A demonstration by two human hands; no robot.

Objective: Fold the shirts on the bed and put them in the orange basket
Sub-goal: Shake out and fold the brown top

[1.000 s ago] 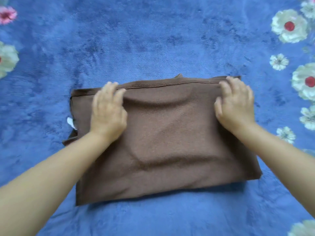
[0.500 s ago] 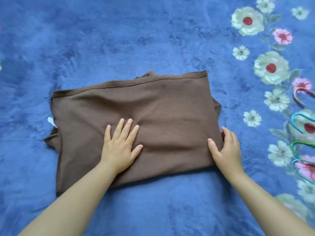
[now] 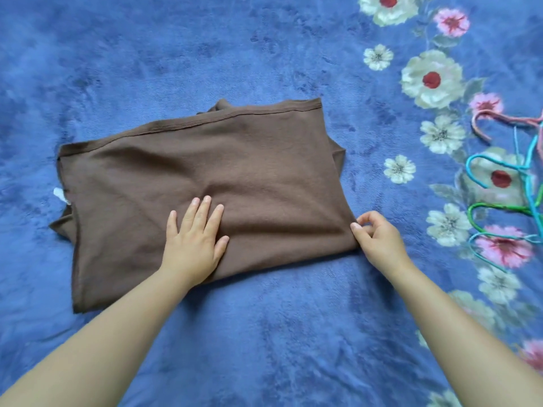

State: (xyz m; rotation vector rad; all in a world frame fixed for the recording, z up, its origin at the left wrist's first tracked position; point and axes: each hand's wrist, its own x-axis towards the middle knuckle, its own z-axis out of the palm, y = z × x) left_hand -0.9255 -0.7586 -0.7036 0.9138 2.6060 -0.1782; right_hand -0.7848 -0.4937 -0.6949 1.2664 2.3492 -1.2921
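While my left hand (image 3: 194, 239) is pressing flat on the half-folded brown shirt (image 3: 205, 183) on the bed (image 3: 264, 333), my right hand (image 3: 376, 239) is pinching its corner. More folding is waiting; no basket showing.

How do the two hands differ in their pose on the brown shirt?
1. The left hand lies flat, fingers straight, while the right hand has its fingers curled.
2. The left hand presses the middle of the shirt; the right hand pinches its right edge near the front corner.
3. The left hand rests wholly on cloth; the right hand is mostly over the blue blanket.

Both touch the same shirt.
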